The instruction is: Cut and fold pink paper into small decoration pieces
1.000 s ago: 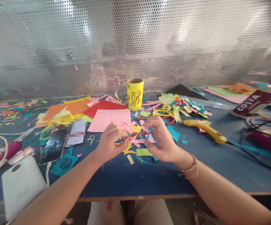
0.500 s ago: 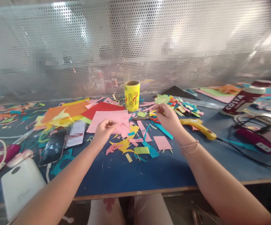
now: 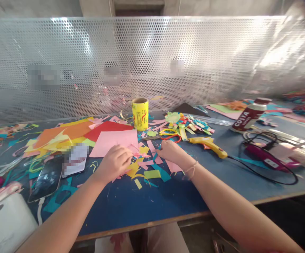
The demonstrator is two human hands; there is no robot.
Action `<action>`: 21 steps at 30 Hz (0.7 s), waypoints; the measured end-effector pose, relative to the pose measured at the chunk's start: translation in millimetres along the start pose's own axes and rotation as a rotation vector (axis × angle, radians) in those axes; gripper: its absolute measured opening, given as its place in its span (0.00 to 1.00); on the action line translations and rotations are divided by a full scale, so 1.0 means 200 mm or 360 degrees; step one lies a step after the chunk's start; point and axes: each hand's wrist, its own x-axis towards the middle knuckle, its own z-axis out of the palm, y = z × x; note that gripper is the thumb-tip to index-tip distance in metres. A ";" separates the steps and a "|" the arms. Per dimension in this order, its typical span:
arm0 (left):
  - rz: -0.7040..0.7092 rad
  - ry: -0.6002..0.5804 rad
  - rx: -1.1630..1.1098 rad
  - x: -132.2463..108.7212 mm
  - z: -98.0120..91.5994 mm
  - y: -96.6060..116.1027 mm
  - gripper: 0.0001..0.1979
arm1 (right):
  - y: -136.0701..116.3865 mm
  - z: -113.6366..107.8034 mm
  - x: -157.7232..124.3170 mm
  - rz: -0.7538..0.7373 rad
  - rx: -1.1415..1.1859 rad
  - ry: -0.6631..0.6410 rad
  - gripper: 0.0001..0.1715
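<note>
My left hand (image 3: 115,162) is closed just in front of the pink sheet (image 3: 107,140), its fingers pinched at a small pink paper piece (image 3: 141,155) that sticks out to their right. My right hand (image 3: 171,153) hovers over pink and blue paper strips, thumb and fingers pressed together; whatever they hold, if anything, is hidden. Scissors with yellow and red handles (image 3: 170,133) lie just behind it. Between and below the hands are a yellow-green paper rectangle (image 3: 152,174), yellow scraps (image 3: 134,168) and a blue scrap (image 3: 164,173).
A yellow roll (image 3: 140,116) stands behind the papers. To the right are paper ribbons (image 3: 191,123), a yellow glue gun (image 3: 209,146) with a black cable, a tilted bottle (image 3: 250,115) and a power strip (image 3: 271,158). Phones (image 3: 46,178) and a white device (image 3: 8,221) lie left.
The view has tilted up and shifted right. Both hands have come lower and nearer each other; my right hand has moved away from the ribbons, uncovering the scissors' handles.
</note>
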 end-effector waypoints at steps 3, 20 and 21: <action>0.0292 -0.0208 0.0088 0.00 0.00 0.03 0.09 | -0.02 0.03 -0.01 -0.0082 -0.0036 -0.0012 0.08; -0.0042 -0.0618 -0.0312 0.00 0.02 0.06 0.08 | -0.04 -0.06 -0.07 -0.0432 0.1076 0.0054 0.07; -0.0062 -0.0608 -0.0305 0.00 0.03 0.06 0.08 | -0.07 -0.06 -0.08 -0.0480 0.1172 -0.0049 0.08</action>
